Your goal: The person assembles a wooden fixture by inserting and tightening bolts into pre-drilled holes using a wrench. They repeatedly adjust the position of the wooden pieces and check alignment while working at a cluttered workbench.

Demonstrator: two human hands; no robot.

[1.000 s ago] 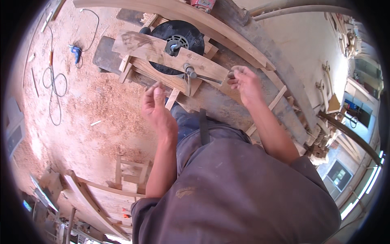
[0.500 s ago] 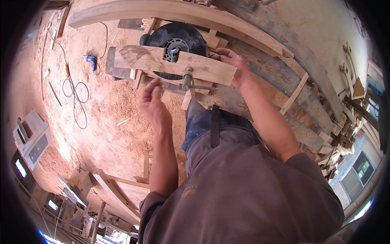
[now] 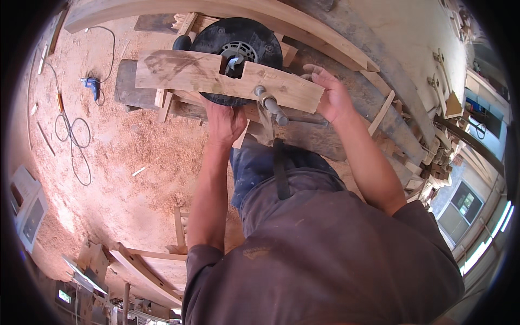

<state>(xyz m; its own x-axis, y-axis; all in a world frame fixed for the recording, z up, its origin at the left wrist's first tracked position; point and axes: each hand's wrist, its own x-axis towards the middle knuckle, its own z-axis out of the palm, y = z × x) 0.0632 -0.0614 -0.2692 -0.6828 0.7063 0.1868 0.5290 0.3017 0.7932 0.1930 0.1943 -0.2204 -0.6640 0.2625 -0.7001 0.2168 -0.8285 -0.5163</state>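
A pale wooden board [image 3: 179, 71] with a rectangular notch lies across a round black disc-shaped tool base [image 3: 268, 47]; light metal parts show in its centre, through the notch. A bar clamp [image 3: 269, 101] with a round handle is fixed to the board right of the notch. My left hand [image 3: 226, 122] reaches up under the disc's near edge, its fingers hidden behind disc and board. Around the board's right end my right hand [image 3: 331, 93] is bent, fingers behind the wood and partly covered. A dark knob [image 3: 182, 43] sticks out at the disc's left.
A long curved beam [image 3: 227, 11] runs across the far side, with a dark slab and wood pieces beneath. A blue power drill [image 3: 92, 84] and a coiled cable [image 3: 73, 135] lie on the shavings-strewn floor at left. Offcuts [image 3: 433, 162] are piled at right.
My left hand has gone from free air beside the board to under the disc. My right hand has slid toward the board's right end. The whole view has shifted slightly.
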